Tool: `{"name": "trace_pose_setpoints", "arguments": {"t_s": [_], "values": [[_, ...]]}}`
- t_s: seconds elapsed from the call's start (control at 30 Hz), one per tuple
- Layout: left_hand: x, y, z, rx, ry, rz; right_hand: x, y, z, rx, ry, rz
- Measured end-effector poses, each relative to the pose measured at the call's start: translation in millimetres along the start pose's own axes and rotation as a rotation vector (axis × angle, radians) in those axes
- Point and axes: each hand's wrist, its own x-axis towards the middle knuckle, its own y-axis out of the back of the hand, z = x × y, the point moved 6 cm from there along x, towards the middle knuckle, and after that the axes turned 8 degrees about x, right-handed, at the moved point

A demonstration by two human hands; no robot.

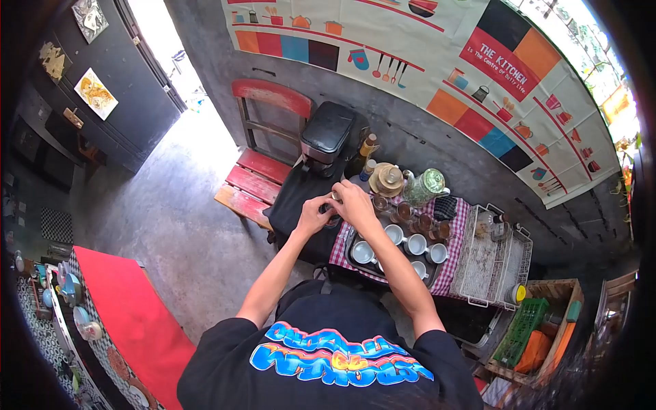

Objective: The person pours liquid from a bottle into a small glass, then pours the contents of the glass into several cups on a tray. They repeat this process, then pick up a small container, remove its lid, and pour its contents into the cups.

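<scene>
Left hand (313,214), right hand (353,202) — close together

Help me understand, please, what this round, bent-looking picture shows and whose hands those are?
There is no machine here. A single wide-angle camera, worn at the person's head, looks down, and its lens bends the edges of the picture. The two bare hands are the wearer's own. The left hand and right hand meet around a small object, which is too small to identify. Near them lie a checked cloth, a dark tray of white cups, some glasses, a lidded teapot and a green glass pot. Nearby stand a black appliance, a red chair and a wire rack.
</scene>
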Motion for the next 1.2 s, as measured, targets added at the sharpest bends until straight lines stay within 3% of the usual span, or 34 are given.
{"name": "trace_pose_setpoints", "arguments": {"t_s": [0.4, 0.83, 1.0, 1.2], "values": [[-14, 2, 12, -0.039, 0.066, 0.051, -1, -19, 20, 0.154, -0.036, -0.044], [-15, 0, -1, -0.033, 0.089, 0.024, 2, -22, 21, 0.166, 0.193, -0.273], [-8, 8, 21, 0.024, 0.105, -0.091, 5, -26, 21, 0.129, 0.302, -0.315], [-3, 6, 21, 0.028, 0.108, -0.144, 10, -27, 23, -0.062, 0.391, -0.400]]}}
